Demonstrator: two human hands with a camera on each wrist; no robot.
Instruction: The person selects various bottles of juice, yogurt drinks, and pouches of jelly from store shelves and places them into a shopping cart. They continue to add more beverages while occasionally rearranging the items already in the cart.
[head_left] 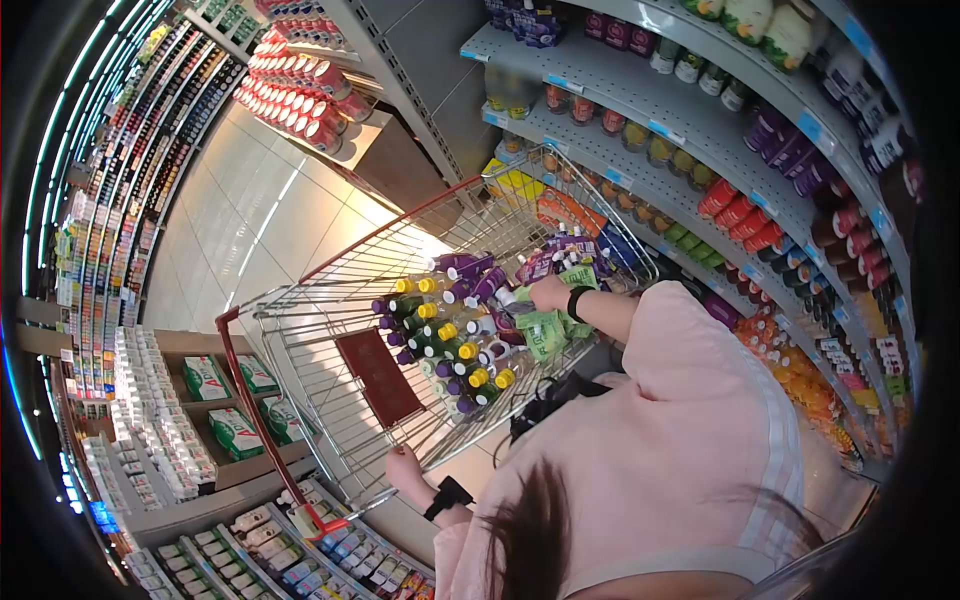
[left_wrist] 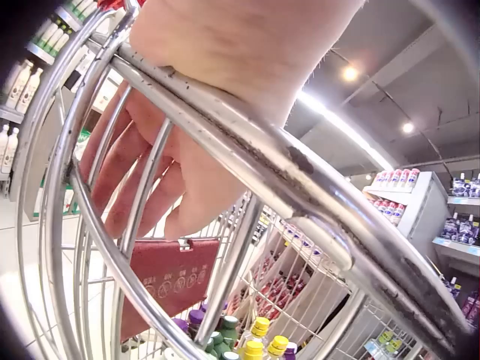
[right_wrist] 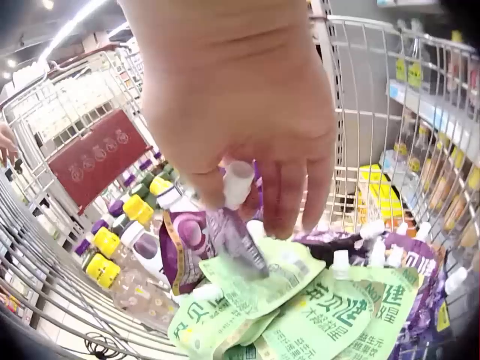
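My right hand [head_left: 550, 293] reaches into the shopping cart and pinches a small purple spouted pouch [right_wrist: 234, 241] near its white cap [right_wrist: 238, 182]. Under it lie several pale green spouted pouches [right_wrist: 322, 319], heaped together. More purple pouches [right_wrist: 424, 259] with white caps lie behind and beside these. Bottles with yellow caps [right_wrist: 107, 241] and purple caps stand in rows at the cart's handle end. My left hand [left_wrist: 165, 165] hangs at the cart's metal side rail [left_wrist: 225, 127], its wrist against the rail and its fingers loosely extended downward.
The wire cart [head_left: 340, 268] carries a dark red panel [head_left: 380, 378] and has a yellow package [right_wrist: 377, 191] at its far end. Stocked shelves [head_left: 640, 120] run along the right. A display of red-and-white cans [head_left: 300, 95] stands ahead, and boxed goods [head_left: 235, 434] sit at the left.
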